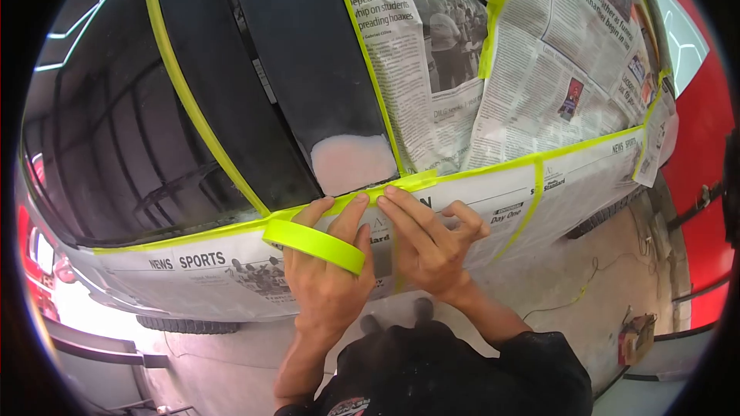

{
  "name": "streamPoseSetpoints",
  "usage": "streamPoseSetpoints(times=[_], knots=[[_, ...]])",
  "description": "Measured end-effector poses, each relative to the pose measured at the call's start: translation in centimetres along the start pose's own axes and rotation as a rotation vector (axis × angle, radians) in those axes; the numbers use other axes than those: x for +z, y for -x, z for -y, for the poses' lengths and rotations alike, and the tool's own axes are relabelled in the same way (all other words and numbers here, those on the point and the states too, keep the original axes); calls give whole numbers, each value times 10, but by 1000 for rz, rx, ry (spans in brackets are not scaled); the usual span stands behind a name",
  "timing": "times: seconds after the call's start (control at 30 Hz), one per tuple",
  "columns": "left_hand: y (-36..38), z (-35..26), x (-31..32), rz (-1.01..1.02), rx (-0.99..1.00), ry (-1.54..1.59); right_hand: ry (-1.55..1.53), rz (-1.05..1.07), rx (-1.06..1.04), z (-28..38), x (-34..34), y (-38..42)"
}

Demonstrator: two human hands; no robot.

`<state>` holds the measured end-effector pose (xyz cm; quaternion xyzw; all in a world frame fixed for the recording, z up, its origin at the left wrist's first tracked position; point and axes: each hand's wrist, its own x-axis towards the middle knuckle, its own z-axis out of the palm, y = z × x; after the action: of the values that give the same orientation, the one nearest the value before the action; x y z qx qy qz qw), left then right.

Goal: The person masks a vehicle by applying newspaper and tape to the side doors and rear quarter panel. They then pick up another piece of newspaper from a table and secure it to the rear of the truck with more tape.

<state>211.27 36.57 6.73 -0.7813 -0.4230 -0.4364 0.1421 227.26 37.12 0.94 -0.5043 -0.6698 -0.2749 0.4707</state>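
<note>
A roll of yellow-green masking tape (314,246) hangs around the fingers of my left hand (327,270). The fingertips of that hand press on the yellow tape line (200,234) along the car's lower window edge. Beside it, my right hand (433,250) holds its index and middle fingertips on the same tape, thumb side toward the left hand. Just above the fingertips, a pale sanded patch (353,163) shows on the dark pillar (316,54). Newspaper (200,266) covers the body panel under the tape.
More taped newspaper (555,69) covers the right window. A dark glass window (100,123) is at left. Tires show below the car. A cable (593,281) and a box (637,339) lie on the floor at right, near a red panel (701,162).
</note>
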Motion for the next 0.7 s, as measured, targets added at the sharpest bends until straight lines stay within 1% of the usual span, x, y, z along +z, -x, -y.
streamPoseSetpoints(times=[0.17,0.27,0.37,0.47,0.57,0.67,0.7], knots=[[7,1,0,25,-15,6,-35,5,126,-8,2,-2],[3,-4,2,39,45,40,-82,-4,122,-9,1,-7],[3,-11,9,80,24,37,-196,-54,183,-10,-2,-8],[2,-12,13,72,-30,21,-283,-16,226,-23,-16,-26],[0,-17,15,75,-32,-13,-297,149,171,-37,-24,-55],[-1,-19,15,106,-65,-32,-346,307,186,-45,-31,-72],[-1,-19,14,109,-56,-36,-359,319,177,-47,-32,-76]])
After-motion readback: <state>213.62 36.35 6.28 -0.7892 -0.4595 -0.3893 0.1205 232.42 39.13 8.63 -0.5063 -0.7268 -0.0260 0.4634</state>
